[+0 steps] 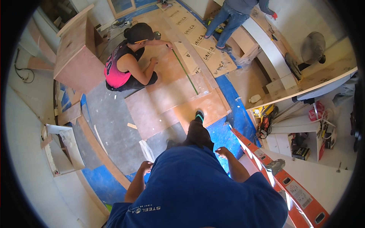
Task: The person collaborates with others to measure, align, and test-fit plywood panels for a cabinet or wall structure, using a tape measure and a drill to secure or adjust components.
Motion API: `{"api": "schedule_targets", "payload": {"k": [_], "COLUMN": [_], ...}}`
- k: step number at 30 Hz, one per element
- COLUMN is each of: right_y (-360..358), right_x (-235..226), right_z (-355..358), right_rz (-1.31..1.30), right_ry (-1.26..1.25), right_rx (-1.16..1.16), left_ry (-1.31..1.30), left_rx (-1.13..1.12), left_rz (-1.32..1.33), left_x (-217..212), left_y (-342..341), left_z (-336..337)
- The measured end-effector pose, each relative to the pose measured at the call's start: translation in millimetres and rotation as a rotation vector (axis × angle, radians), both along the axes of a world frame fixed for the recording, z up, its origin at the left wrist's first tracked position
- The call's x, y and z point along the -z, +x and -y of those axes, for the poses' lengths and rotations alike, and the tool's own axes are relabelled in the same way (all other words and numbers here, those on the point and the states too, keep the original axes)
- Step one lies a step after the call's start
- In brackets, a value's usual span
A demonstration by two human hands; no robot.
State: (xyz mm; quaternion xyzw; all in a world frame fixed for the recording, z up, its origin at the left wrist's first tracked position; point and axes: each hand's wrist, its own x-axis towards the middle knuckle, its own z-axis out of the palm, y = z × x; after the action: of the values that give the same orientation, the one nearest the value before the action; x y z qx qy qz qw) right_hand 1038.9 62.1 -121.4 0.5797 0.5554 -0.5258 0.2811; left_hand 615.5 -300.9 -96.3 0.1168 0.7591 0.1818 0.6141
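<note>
My left hand (145, 166) hangs beside my blue shirt, its fingers curled in, with nothing showing in it. My right hand (222, 152) is on the other side, also curled and without a visible object, a little left of the orange ladder (262, 156). One of my shoes (199, 116) rests on the near part of the plywood sheets (152, 117). Beyond it a crouching person (125, 60) reaches over the plywood, where a green tape measure blade (184, 70) lies stretched out toward me.
A second person (232, 19) stands at the back near long boards (195, 34). A large plywood box (76, 57) is at the left, with an open white cabinet box (62, 150) nearer. Blue sheeting (237, 102) covers parts of the floor. Shelves with tools (266, 114) and a fan (313, 47) are at the right.
</note>
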Motion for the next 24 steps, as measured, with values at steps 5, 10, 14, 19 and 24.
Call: {"api": "schedule_targets", "payload": {"k": [5,10,14,19,24], "right_y": [-41.0,-73.7,-93.6,-89.5,-48.1], "right_x": [-10.6,4.3,6.4,2.8,4.0], "right_z": [-27.4,-75.5,-86.7,-71.2,-39.1], "right_rz": [-0.052,-0.295,-0.440,-0.387,-0.179], "right_ry": [0.035,0.376,0.450,0.378,0.198], "right_rx": [-0.113,-0.248,-0.123,-0.175,-0.129], "left_ry": [0.076,0.060,0.132,0.094,0.101], "left_rx": [-0.093,-0.347,-0.360,-0.379,-0.274], "left_rz": [0.002,0.026,-0.045,-0.020,0.035], "left_x": [6.1,1.7,-23.7,-13.7,-1.3], "left_y": [-4.2,-32.1,-36.6,-24.9,-6.7], "left_z": [-9.5,-39.5,-58.7,-52.6,-27.1]}}
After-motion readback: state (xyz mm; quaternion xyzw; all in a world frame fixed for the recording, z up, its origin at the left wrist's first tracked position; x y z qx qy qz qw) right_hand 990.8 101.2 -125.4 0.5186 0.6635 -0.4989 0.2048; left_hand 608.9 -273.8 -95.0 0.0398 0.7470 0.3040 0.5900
